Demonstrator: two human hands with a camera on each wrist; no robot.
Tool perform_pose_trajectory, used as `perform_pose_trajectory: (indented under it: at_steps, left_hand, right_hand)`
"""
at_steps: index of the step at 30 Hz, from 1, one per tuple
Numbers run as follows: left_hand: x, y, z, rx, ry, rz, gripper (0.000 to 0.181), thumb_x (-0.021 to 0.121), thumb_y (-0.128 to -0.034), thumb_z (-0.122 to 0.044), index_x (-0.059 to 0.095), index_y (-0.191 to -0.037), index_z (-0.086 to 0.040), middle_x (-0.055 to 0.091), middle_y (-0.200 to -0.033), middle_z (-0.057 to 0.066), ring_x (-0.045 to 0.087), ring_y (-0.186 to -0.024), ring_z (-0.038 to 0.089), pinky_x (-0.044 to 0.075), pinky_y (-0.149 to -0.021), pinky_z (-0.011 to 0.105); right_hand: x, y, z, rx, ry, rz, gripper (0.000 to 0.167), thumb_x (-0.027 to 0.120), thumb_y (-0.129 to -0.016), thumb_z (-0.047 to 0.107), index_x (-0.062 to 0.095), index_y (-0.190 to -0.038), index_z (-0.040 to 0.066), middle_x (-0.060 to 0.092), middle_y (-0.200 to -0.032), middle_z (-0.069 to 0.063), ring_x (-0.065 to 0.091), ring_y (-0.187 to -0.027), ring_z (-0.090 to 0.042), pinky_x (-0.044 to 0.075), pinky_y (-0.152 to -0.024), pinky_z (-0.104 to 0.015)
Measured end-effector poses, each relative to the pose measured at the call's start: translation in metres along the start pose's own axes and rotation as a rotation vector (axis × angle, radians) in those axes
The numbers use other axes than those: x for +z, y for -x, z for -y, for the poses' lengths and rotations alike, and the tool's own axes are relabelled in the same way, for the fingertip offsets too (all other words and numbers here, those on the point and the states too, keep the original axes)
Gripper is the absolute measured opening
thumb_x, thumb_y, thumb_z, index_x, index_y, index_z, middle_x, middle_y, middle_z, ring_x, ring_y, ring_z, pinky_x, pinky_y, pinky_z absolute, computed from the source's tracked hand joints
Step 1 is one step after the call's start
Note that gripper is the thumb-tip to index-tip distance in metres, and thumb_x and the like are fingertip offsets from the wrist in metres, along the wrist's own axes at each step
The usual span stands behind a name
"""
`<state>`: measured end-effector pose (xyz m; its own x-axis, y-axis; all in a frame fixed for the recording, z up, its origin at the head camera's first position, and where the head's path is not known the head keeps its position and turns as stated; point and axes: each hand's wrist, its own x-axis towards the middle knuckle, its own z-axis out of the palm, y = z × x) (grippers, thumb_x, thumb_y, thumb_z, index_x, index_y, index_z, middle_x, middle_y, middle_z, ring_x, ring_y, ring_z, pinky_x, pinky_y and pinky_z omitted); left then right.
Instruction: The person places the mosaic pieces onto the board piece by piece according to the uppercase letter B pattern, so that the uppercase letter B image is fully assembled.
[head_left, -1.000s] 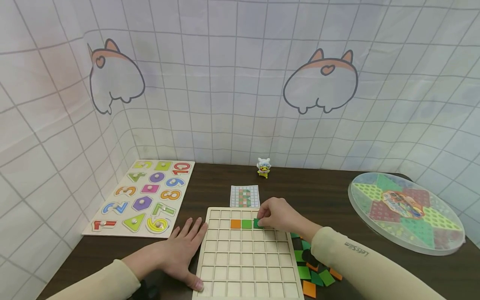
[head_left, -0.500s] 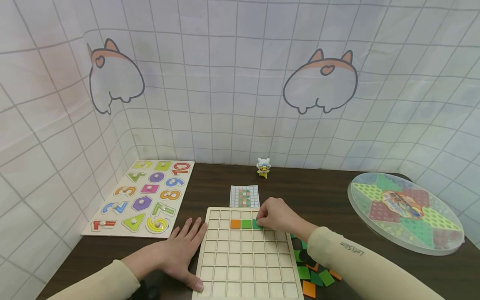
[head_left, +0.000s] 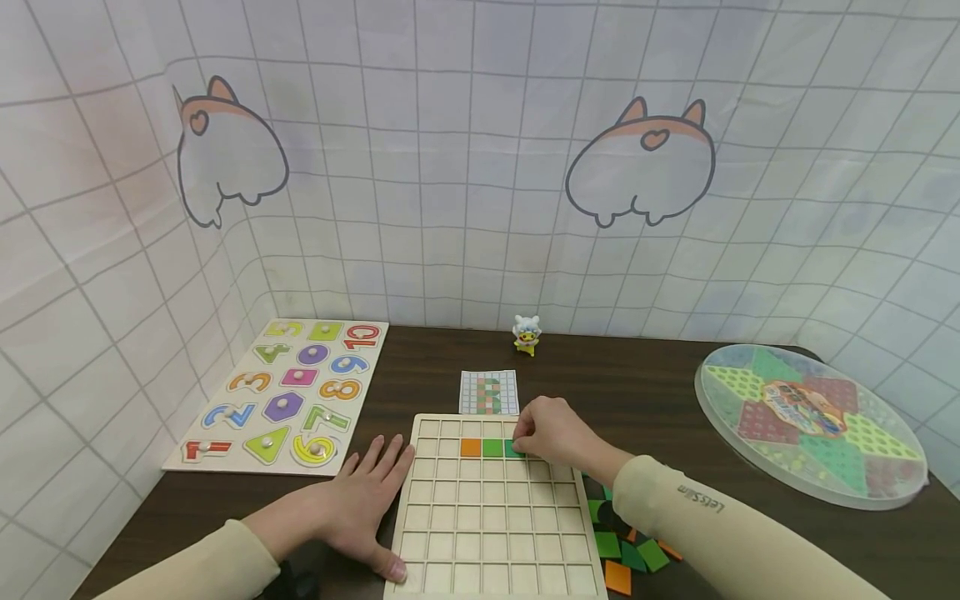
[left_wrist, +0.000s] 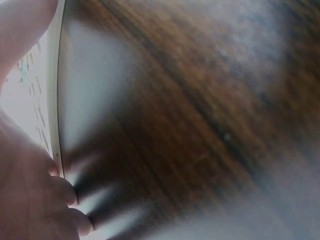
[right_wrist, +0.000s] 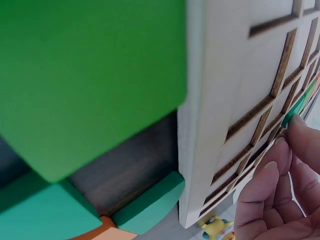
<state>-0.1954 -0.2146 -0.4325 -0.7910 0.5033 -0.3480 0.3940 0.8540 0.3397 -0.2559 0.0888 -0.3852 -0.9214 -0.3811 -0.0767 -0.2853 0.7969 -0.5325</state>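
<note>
A pale wooden grid board [head_left: 482,504] lies on the dark table. In its second row sit an orange square tile [head_left: 471,448] and a light green tile [head_left: 492,448]. Just right of them, my right hand [head_left: 558,432] pinches a dark green tile [head_left: 513,449] at a cell; the right wrist view shows thumb and fingertips at that green tile [right_wrist: 296,109], its outline partly covered. My left hand [head_left: 360,504] rests with fingers spread at the board's left edge, thumb on the frame near the lower corner. In the left wrist view the palm [left_wrist: 30,190] lies along the board's side.
Loose green and orange tiles [head_left: 609,546] lie right of the board, partly under the right forearm. Behind the board are a pattern card [head_left: 489,392] and a small figurine [head_left: 527,335]. A number puzzle [head_left: 285,398] stands left, a round game board [head_left: 813,425] right.
The dark green tile has shifted slightly left, closer to the light green one, with my right hand on it. My left hand stays in place.
</note>
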Motion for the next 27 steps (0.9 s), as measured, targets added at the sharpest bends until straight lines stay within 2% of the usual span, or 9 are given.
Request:
perform_pose_trajectory:
  at_steps: [8, 18, 22, 27]
  left_hand:
    - [0.0, 0.0, -0.001, -0.001, -0.003, 0.001, 0.152, 0.065, -0.0558, -0.097, 0.003, -0.166, -0.012, -0.004, -0.172, 0.019, -0.007, -0.158, 0.046, 0.008, -0.12, 0.073]
    - [0.001, -0.002, 0.001, -0.007, -0.004, 0.006, 0.15, 0.067, -0.0585, -0.094, 0.002, -0.165, -0.01, -0.005, -0.172, 0.021, -0.007, -0.157, 0.047, 0.009, -0.118, 0.075]
    - [0.002, -0.002, 0.002, -0.004, -0.011, 0.006, 0.151, 0.066, -0.0576, -0.095, 0.002, -0.165, -0.01, -0.005, -0.172, 0.021, -0.007, -0.157, 0.048, 0.009, -0.118, 0.075]
    - [0.001, -0.003, 0.002, -0.009, -0.023, 0.005, 0.152, 0.065, -0.0554, -0.097, 0.003, -0.166, -0.012, -0.004, -0.173, 0.019, -0.007, -0.158, 0.045, 0.008, -0.12, 0.073]
  right_hand:
    - [-0.003, 0.001, -0.003, -0.017, -0.019, 0.031, 0.01, 0.077, -0.09, 0.006, 0.078, -0.082, 0.011, 0.073, -0.08, 0.004, 0.059, -0.071, -0.009, 0.053, -0.069, -0.028]
    - [-0.01, 0.006, -0.01, -0.036, -0.036, 0.083, 0.01, 0.071, -0.096, 0.009, 0.08, -0.101, 0.011, 0.076, -0.105, -0.001, 0.066, -0.089, -0.012, 0.057, -0.079, -0.034]
    - [-0.02, 0.012, -0.019, -0.069, -0.058, 0.077, 0.015, 0.067, -0.098, 0.009, 0.078, -0.108, 0.008, 0.075, -0.107, -0.003, 0.066, -0.091, -0.013, 0.056, -0.078, -0.033]
    - [-0.039, 0.019, -0.04, -0.088, -0.051, 0.05, 0.017, 0.065, -0.1, 0.008, 0.076, -0.113, 0.005, 0.073, -0.102, -0.003, 0.062, -0.084, -0.011, 0.054, -0.073, -0.03]
